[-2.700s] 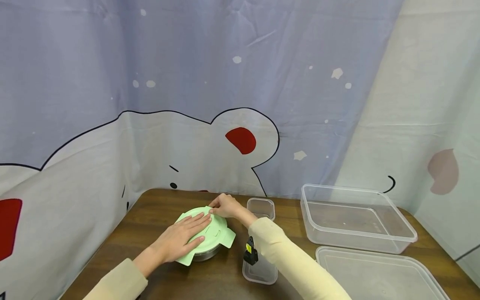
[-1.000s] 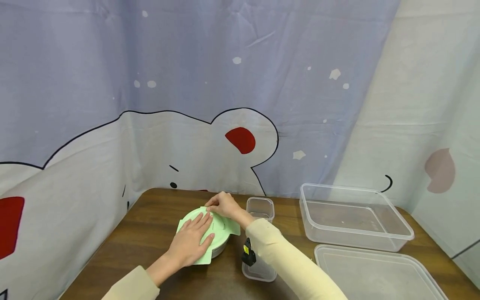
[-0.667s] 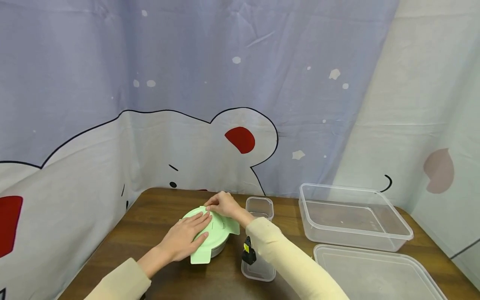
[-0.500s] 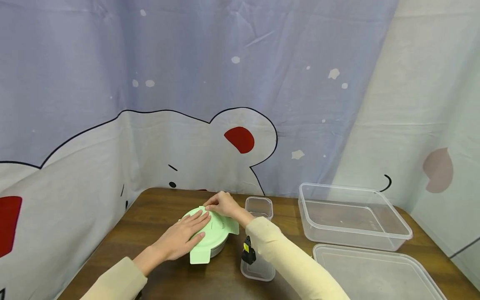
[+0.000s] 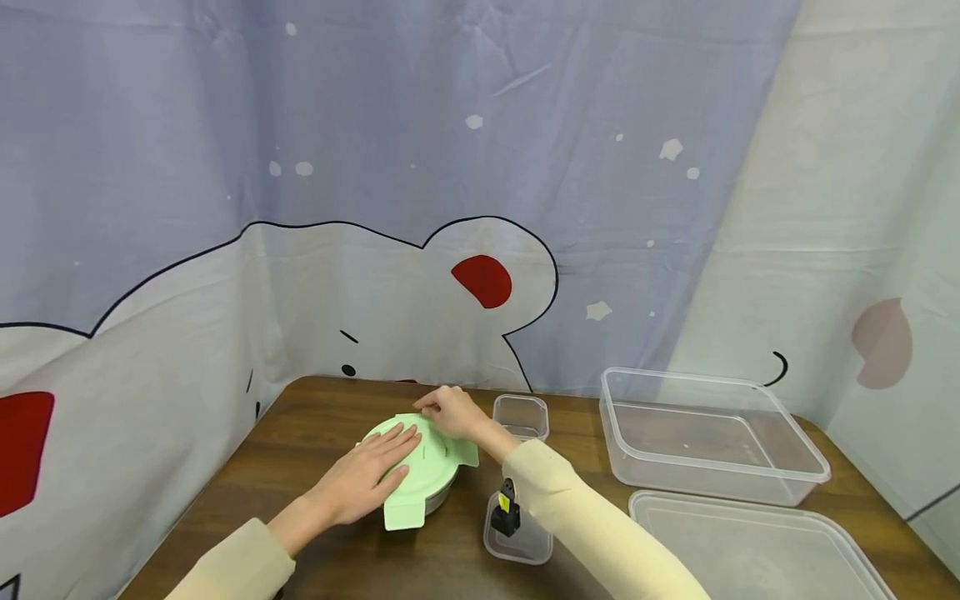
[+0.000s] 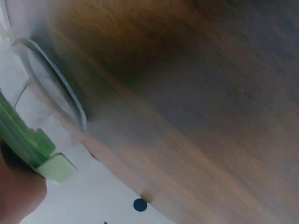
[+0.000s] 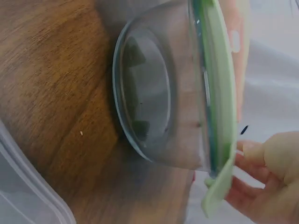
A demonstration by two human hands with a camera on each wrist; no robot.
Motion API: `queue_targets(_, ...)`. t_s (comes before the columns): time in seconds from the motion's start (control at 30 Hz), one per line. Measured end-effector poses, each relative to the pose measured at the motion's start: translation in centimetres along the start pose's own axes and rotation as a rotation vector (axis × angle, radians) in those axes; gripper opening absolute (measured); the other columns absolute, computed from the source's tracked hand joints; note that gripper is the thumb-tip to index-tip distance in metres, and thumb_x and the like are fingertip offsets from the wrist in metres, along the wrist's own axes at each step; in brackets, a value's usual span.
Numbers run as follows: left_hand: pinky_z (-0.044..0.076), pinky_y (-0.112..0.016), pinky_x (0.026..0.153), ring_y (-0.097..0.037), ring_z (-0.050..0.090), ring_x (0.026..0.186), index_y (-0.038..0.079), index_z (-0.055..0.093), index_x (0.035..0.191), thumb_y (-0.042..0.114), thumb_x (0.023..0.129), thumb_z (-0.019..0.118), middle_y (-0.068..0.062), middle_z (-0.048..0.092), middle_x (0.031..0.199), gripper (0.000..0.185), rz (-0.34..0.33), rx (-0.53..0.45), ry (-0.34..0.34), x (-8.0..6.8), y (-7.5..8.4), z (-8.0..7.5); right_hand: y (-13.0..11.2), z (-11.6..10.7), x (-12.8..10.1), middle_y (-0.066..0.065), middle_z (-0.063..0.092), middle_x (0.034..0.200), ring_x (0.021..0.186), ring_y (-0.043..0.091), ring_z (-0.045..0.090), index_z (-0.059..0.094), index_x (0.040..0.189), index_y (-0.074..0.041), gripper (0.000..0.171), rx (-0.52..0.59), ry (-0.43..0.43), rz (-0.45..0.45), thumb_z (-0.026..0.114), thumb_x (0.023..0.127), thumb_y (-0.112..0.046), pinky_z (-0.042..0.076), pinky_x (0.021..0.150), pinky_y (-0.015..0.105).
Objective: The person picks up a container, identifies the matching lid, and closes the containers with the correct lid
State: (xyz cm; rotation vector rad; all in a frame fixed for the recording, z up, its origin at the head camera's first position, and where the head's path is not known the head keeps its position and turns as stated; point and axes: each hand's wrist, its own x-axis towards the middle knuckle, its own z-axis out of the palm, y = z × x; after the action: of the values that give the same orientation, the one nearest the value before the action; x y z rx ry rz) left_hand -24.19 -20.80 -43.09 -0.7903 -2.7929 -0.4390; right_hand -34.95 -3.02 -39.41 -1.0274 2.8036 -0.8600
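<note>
A round glass food container (image 7: 154, 93) with a light green lid (image 5: 431, 462) stands on the wooden table. The lid's flaps stick outward, one at the front left (image 5: 405, 512) and one at the right. My left hand (image 5: 358, 477) rests flat across the lid's left part, fingers spread. Behind the lid, at its far edge, my right hand (image 5: 456, 414) has its bent fingers beside the back flap (image 7: 217, 193), fingertips at or very near it. In the left wrist view the lid's green edge (image 6: 21, 133) shows beside part of a hand.
Right of the container, a small clear box (image 5: 521, 417) and a small clear lid or box (image 5: 517, 537) lie partly under my right forearm. A large clear bin (image 5: 712, 433) stands at the back right, its flat lid (image 5: 750, 542) before it. A curtain hangs behind the table.
The container and lid have turned counter-clockwise under my hands since the oldest frame. My left hand shifted forward on the lid, then back. Most recently, my right hand has moved slightly right, its fingers loosening from the back flap.
</note>
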Motion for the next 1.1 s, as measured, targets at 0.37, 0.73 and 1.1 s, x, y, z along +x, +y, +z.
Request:
queue_targets(0.37,0.032,-0.054,0.113,-0.033,0.036,0.141,0.005,0.046,0.142,0.027,0.101,0.043,-0.012,0.043,0.150,0.046,-0.078,0.038,0.053,-0.1,1.4,0.1,0.1,-2.0,-2.9,0.010,0.075,0.100,0.080,0.017,0.070,0.071,0.111,-0.001,0.025,-0.030,0.113,0.013,0.061,0.094,-0.016,0.055,0.067,0.026)
queue_targets(0.73,0.032,-0.054,0.113,-0.034,0.039,0.139,0.004,0.048,0.140,0.024,0.099,0.047,-0.013,0.045,0.148,0.046,-0.193,0.086,0.104,0.0,2.4,0.6,0.9,-1.8,-5.0,0.011,0.074,0.100,0.097,0.028,0.069,0.072,0.107,0.000,0.026,0.005,0.156,0.014,0.068,0.089,-0.017,0.042,0.099,0.055)
queue_targets(1.1,0.035,-0.057,0.108,-0.037,0.039,0.137,0.001,0.048,0.139,0.026,0.099,0.046,-0.015,0.045,0.147,0.047,-0.268,0.121,0.091,0.4,3.9,0.5,0.3,-1.6,-5.4,0.009,0.075,0.094,0.077,0.016,0.069,0.076,0.097,-0.002,0.020,-0.072,0.143,0.012,0.070,0.087,-0.017,0.053,0.078,0.039)
